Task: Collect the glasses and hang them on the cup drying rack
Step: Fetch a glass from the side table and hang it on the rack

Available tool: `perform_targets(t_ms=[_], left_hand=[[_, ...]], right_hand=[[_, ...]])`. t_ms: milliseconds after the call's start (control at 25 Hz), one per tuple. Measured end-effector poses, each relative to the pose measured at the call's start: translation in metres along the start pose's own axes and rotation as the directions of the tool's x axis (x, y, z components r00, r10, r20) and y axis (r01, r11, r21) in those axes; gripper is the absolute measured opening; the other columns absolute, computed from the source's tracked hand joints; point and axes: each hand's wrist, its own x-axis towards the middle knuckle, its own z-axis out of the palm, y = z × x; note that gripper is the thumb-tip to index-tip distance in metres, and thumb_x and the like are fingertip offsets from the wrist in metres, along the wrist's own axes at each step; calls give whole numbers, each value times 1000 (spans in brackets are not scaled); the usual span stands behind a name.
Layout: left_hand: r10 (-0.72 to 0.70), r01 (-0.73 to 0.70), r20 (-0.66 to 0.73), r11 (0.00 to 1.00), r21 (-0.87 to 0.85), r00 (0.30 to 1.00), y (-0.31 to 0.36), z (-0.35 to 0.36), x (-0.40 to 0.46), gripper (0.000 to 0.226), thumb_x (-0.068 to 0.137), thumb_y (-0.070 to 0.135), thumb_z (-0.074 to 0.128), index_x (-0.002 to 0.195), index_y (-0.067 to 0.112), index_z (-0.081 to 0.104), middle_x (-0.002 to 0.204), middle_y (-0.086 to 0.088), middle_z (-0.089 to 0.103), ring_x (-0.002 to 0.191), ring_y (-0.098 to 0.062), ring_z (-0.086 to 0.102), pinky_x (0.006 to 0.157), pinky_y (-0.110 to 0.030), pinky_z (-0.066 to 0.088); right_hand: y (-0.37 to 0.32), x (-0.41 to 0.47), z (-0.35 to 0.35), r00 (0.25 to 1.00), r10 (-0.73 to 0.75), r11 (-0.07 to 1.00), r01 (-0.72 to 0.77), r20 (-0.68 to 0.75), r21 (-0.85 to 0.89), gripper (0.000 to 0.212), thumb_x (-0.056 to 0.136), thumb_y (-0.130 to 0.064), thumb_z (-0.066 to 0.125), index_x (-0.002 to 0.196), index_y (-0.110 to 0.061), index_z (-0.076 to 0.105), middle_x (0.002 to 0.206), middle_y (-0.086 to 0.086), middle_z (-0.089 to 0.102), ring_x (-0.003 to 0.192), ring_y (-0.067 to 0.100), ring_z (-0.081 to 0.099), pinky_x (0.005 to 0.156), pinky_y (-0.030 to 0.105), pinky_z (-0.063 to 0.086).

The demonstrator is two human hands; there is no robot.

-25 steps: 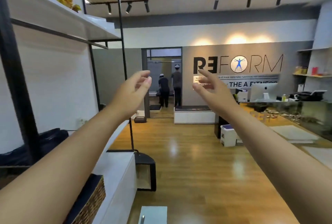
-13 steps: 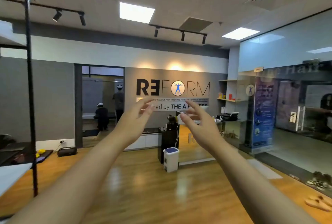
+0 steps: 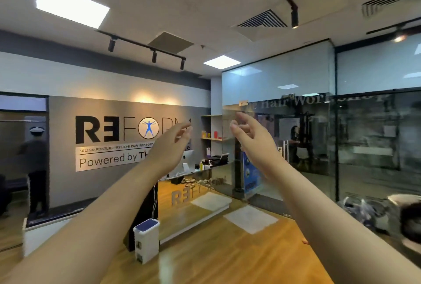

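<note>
Both my arms are stretched out in front of me at chest height. My left hand (image 3: 170, 144) is raised with its fingers loosely curled and apart, holding nothing. My right hand (image 3: 252, 138) faces it a short way to the right, fingers spread and empty. Small glass-like items (image 3: 198, 182) lie on the wooden reception counter (image 3: 205, 213) beyond my hands, too blurred to tell apart. No cup drying rack is visible.
A white bin with a blue lid (image 3: 147, 239) stands on the wooden floor by the counter's near end. Glass walls (image 3: 330, 147) run along the right. A person (image 3: 36, 169) stands in the doorway at far left. Dark bags (image 3: 376, 213) sit at right.
The view has swung to the right and tilted up: the shelving on the left is gone, the glass wall and counter have come in. Both hands stay raised, open and empty.
</note>
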Motion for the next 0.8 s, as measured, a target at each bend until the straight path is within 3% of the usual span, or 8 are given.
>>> perform_targets(t_ms=[240,400,520,640,800], left_hand=[[122,-105,97,981,-163,988,-53,67,81,44,108,47,36,149,31,47,133,10,54,122,-8,48,81,-18,36],[177,-124,180,954,-273,968,-80,150,127,44,108,47,37,148,32,48,148,4,54,133,-12,47,89,-24,38],[221,-141,204,928,-346,954,-83,215,165,44,108,47,36,147,33,49,143,6,58,131,-12,51,87,-21,39],[275,-170,227,903,-395,934,-84,289,216,42,107,51,37,144,37,50,133,9,63,124,-10,56,98,-30,43],[338,-202,228,861,-467,913,-74,384,281,42,107,51,38,143,36,52,127,10,66,119,-8,57,87,-18,38]], right_hand=[[52,46,8,990,24,993,-40,-142,-114,55,103,-52,58,155,-40,45,123,-14,69,115,11,65,100,42,57],[119,68,-9,976,79,975,-117,-203,-187,56,104,-51,57,157,-38,44,112,-22,66,109,1,62,100,37,53],[173,90,-37,959,101,955,-168,-264,-246,56,105,-52,55,158,-39,42,115,-21,65,110,3,62,104,45,56],[232,118,-78,933,134,932,-233,-334,-278,49,108,-49,48,156,-39,45,119,-20,65,113,6,63,105,49,56],[293,159,-138,912,135,892,-283,-388,-353,47,111,-45,44,157,-35,46,117,-21,65,128,15,61,111,52,51]])
